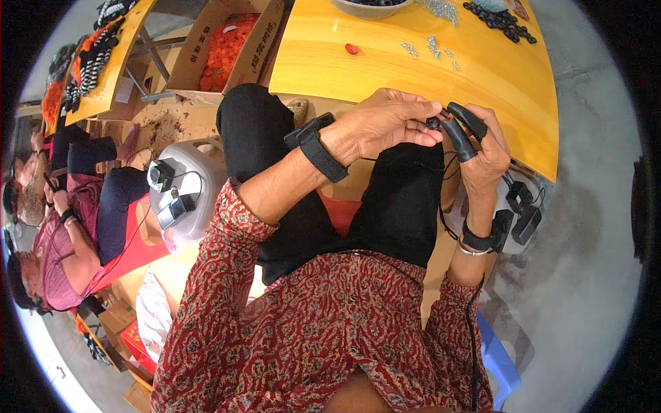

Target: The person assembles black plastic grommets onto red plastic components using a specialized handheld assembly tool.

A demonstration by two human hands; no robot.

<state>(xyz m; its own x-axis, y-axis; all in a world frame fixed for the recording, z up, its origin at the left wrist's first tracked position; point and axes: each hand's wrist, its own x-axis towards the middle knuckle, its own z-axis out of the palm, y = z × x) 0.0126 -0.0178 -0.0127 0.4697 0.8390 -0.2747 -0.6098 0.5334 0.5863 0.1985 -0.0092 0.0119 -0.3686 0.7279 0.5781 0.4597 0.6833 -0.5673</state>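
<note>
My left hand is closed in a pinch, its thumb and fingers on a small round black piece. Facing it, my right hand is bent inward, with black sleeves over two of its digits. A tiny orange-red bit shows between those covered tips, too small to name. The hands almost meet above my lap, in front of the table's near edge. A thin black cord runs below them; whether they hold it I cannot tell.
The yellow table carries a bowl of black pieces, a red piece, small silvery parts and black rings. At left are a carton with orange-red material, a grey stool holding devices, and people seated nearby.
</note>
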